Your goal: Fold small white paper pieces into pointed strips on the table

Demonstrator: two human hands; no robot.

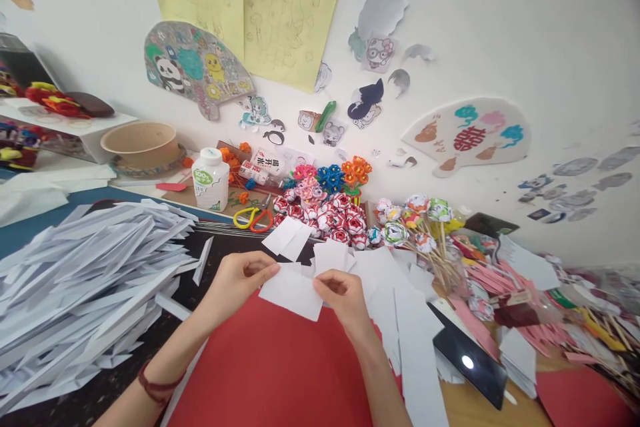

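A small white piece of paper (293,291) is stretched between my hands above a large red sheet (280,367). My left hand (245,280) pinches its upper left corner between thumb and fingers. At the paper's right edge, my right hand (343,293) pinches it the same way. Just beyond my hands lie more small white paper pieces (289,238), some overlapping. A dark red band circles my left wrist.
A big heap of folded white paper strips (95,287) covers the left. Scissors (254,217) and a white bottle (211,180) stand or lie behind it. Red-and-white paper flowers (335,219) crowd the back. A black phone (470,363) rests at right beside long white sheets (417,353).
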